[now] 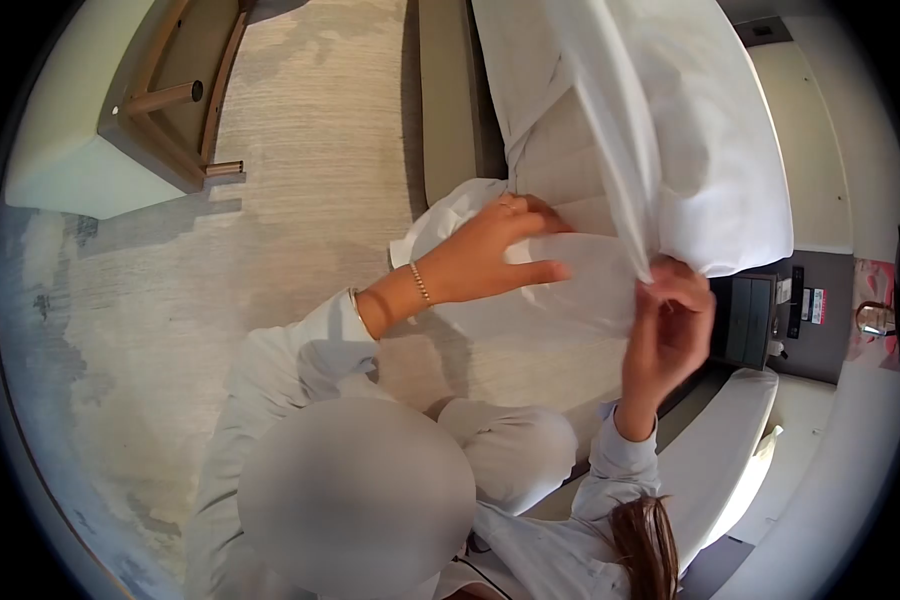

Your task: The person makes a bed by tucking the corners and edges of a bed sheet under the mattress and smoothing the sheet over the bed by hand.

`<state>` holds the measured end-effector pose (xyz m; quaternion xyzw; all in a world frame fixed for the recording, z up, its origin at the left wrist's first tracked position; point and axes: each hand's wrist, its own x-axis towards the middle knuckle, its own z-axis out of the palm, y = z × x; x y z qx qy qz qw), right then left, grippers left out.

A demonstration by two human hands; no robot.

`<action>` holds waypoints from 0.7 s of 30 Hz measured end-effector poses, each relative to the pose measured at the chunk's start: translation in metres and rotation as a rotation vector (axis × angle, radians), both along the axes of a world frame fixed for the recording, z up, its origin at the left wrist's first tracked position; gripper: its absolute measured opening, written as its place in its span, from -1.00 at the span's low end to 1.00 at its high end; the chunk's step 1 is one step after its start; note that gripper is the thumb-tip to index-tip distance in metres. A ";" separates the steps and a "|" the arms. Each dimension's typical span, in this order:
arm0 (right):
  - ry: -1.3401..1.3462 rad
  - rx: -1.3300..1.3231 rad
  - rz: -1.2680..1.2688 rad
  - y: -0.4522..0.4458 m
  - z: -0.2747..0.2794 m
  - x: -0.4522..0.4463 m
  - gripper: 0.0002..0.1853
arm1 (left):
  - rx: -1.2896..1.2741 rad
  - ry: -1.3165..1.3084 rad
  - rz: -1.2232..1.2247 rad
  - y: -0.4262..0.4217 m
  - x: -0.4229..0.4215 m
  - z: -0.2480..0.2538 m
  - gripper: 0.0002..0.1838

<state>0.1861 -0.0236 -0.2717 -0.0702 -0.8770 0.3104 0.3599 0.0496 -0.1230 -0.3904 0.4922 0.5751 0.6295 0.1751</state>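
A white sheet (595, 120) covers the bed, and its loose end hangs over the near corner in folds. My left hand (495, 250), with a bracelet at the wrist, rests on the hanging part, thumb and fingers apart, fingertips at the fold near the mattress edge. At the right, my right hand (670, 310) pinches the lower end of a raised fold of the sheet, fingers curled together. Between my two hands the cloth hangs down over the floor.
An upholstered piece of furniture (80, 150) with wooden legs lies at the upper left. Patterned carpet (310, 150) covers the floor. A dark cabinet (745, 320) stands right of the bed, and a second bed (710, 450) is at the lower right.
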 end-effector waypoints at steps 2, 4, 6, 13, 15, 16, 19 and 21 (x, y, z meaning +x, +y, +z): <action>0.034 -0.134 0.073 0.000 0.015 0.003 -0.83 | 0.133 -0.326 -0.193 0.005 0.004 0.015 -0.44; 0.192 -0.208 0.103 -0.009 0.024 0.000 -0.76 | 0.254 -0.593 -0.409 0.014 0.000 0.017 -0.47; 0.361 -0.451 0.286 -0.017 0.034 -0.008 -0.71 | 0.192 -0.511 -0.438 0.014 -0.001 0.017 -0.46; 0.630 -1.028 0.290 -0.020 0.023 -0.003 -0.72 | 0.400 -0.774 -0.527 0.018 -0.018 0.060 -0.36; 0.477 -0.937 0.230 -0.024 0.026 -0.013 -0.74 | 0.512 -0.781 -0.384 0.018 -0.038 0.093 -0.44; 0.451 -0.923 0.177 -0.020 0.024 -0.009 -0.73 | 0.513 -0.781 -0.385 0.020 -0.048 0.098 -0.44; 0.453 -1.073 0.194 -0.015 0.032 -0.004 -0.91 | 0.475 -0.771 -0.329 0.023 -0.060 0.109 -0.54; 0.293 -0.664 0.051 -0.014 0.032 0.000 -0.95 | 0.335 -0.786 -0.339 0.020 -0.058 0.114 -0.62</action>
